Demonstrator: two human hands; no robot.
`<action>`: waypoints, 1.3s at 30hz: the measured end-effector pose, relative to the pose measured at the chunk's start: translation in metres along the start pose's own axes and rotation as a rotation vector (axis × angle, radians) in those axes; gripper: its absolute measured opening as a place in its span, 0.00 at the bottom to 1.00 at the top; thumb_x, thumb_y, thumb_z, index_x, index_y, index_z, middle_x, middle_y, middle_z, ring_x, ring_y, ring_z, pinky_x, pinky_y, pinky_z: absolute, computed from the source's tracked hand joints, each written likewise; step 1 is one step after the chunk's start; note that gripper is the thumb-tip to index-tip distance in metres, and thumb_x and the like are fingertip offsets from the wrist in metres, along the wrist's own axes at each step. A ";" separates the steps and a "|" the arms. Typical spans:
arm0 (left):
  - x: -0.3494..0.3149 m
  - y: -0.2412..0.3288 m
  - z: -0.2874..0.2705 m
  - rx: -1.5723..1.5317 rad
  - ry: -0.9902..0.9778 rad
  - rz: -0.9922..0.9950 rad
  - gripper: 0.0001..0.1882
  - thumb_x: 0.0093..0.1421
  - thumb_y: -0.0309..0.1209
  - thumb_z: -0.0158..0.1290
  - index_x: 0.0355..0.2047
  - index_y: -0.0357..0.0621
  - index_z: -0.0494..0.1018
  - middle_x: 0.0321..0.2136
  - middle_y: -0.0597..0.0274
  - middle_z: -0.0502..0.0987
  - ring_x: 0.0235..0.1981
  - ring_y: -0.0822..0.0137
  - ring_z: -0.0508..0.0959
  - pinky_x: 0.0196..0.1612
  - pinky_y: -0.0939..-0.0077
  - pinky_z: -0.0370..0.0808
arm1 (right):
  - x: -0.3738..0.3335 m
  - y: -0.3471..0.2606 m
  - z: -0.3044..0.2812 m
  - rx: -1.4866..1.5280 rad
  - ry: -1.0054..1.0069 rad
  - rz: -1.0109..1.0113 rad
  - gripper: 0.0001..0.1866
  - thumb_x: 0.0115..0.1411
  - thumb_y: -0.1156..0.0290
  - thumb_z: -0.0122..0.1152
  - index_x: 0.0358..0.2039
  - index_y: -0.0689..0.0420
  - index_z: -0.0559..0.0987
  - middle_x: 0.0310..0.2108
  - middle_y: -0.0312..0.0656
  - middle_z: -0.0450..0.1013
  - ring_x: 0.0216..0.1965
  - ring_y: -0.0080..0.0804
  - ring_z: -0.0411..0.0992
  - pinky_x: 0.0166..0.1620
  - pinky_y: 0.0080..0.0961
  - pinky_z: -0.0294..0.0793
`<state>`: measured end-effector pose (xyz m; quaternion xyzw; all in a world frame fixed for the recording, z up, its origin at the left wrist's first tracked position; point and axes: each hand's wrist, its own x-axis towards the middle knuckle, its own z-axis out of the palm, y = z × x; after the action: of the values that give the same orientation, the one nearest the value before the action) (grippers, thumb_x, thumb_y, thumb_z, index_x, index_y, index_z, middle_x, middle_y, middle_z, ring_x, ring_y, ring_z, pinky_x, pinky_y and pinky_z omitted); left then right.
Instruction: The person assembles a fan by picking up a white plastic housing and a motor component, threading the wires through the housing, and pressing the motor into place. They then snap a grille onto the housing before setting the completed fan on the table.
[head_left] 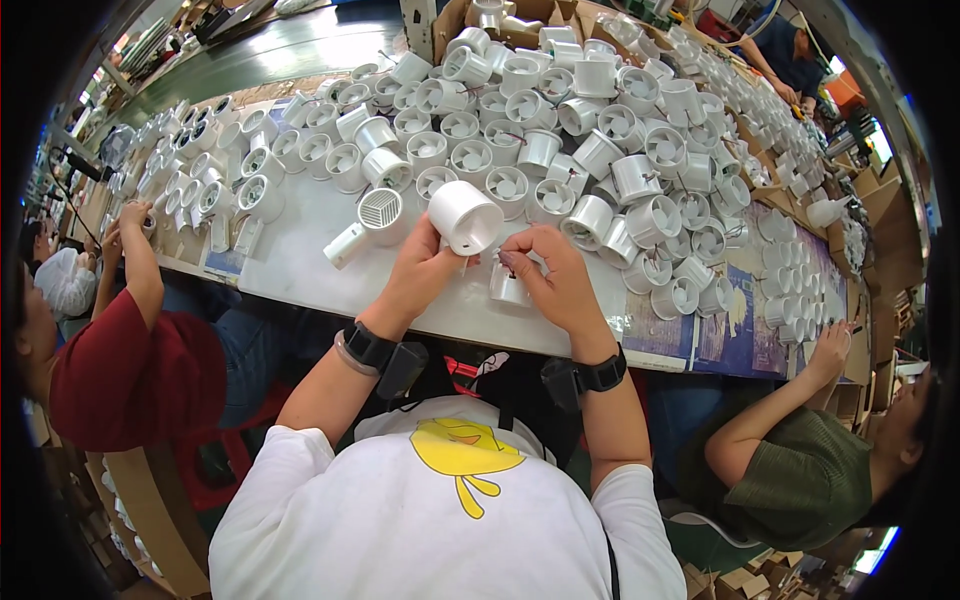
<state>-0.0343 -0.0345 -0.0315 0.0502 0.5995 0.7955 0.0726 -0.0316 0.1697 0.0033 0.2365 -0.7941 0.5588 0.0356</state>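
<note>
My left hand (418, 272) is closed around a white cylindrical housing (464, 216), whose hollow end is turned toward the right. Close beside it, my right hand (552, 276) has thumb and fingers pinched together; what lies between the fingertips is too small to make out. Just under those fingertips is a small white fan part (508, 286) on the table, partly hidden by the hand. To the left of the held housing rests a white handheld fan body (380, 217) with a slatted grille and a short handle.
A big heap of white fan units (540, 150) covers the table (300, 245) ahead. Co-workers sit on both sides, one in a red sleeve (135, 335), another in a green top (800, 470). Stacked white rings (790, 290) stand at the right, and a cardboard box (452, 22) behind.
</note>
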 end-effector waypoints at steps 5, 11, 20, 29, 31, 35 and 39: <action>0.000 -0.011 0.007 0.068 0.009 0.074 0.28 0.59 0.20 0.50 0.60 0.40 0.57 0.49 0.60 0.70 0.48 0.70 0.73 0.48 0.73 0.74 | 0.000 -0.006 0.013 -0.402 0.195 -0.246 0.07 0.50 0.75 0.67 0.31 0.53 0.81 0.45 0.41 0.71 0.49 0.41 0.65 0.51 0.35 0.65; 0.003 -0.015 -0.002 0.165 -0.033 0.128 0.27 0.59 0.21 0.51 0.59 0.39 0.59 0.51 0.60 0.71 0.51 0.71 0.72 0.53 0.74 0.70 | 0.007 -0.018 0.016 -0.534 0.226 -0.332 0.10 0.44 0.75 0.70 0.29 0.49 0.82 0.58 0.44 0.65 0.61 0.50 0.58 0.60 0.41 0.59; 0.002 0.004 -0.008 0.225 -0.048 0.088 0.24 0.57 0.23 0.53 0.55 0.38 0.66 0.47 0.60 0.74 0.49 0.72 0.72 0.54 0.75 0.69 | 0.015 -0.027 0.016 -0.594 0.099 -0.323 0.09 0.44 0.75 0.69 0.29 0.50 0.82 0.58 0.40 0.65 0.62 0.48 0.57 0.62 0.42 0.57; 0.002 0.011 -0.007 0.236 -0.068 0.073 0.22 0.57 0.23 0.53 0.53 0.36 0.67 0.44 0.61 0.75 0.44 0.74 0.75 0.46 0.78 0.74 | 0.019 -0.031 0.016 -0.806 0.063 -0.449 0.07 0.45 0.72 0.67 0.28 0.50 0.82 0.56 0.38 0.66 0.62 0.43 0.58 0.63 0.45 0.55; 0.001 0.015 -0.006 0.235 -0.083 0.023 0.22 0.57 0.23 0.53 0.53 0.35 0.68 0.42 0.62 0.76 0.41 0.75 0.76 0.42 0.79 0.76 | 0.021 -0.027 0.017 -0.840 0.060 -0.470 0.08 0.44 0.72 0.67 0.28 0.50 0.81 0.56 0.37 0.66 0.62 0.42 0.58 0.64 0.46 0.54; 0.002 0.017 -0.009 0.207 -0.085 -0.020 0.21 0.57 0.23 0.53 0.53 0.35 0.68 0.40 0.63 0.77 0.37 0.75 0.77 0.37 0.79 0.77 | 0.020 -0.031 0.016 -0.814 0.026 -0.488 0.09 0.44 0.72 0.67 0.29 0.49 0.81 0.57 0.37 0.66 0.63 0.42 0.57 0.65 0.46 0.53; 0.003 0.017 -0.010 0.210 -0.083 -0.032 0.22 0.58 0.24 0.52 0.54 0.35 0.67 0.41 0.62 0.76 0.37 0.75 0.77 0.37 0.79 0.78 | 0.018 -0.039 0.014 -0.740 0.000 -0.461 0.10 0.44 0.72 0.68 0.30 0.48 0.81 0.58 0.37 0.65 0.63 0.42 0.57 0.65 0.46 0.53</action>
<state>-0.0395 -0.0487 -0.0177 0.0808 0.6769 0.7242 0.1043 -0.0281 0.1406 0.0378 0.3787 -0.8675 0.2138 0.2416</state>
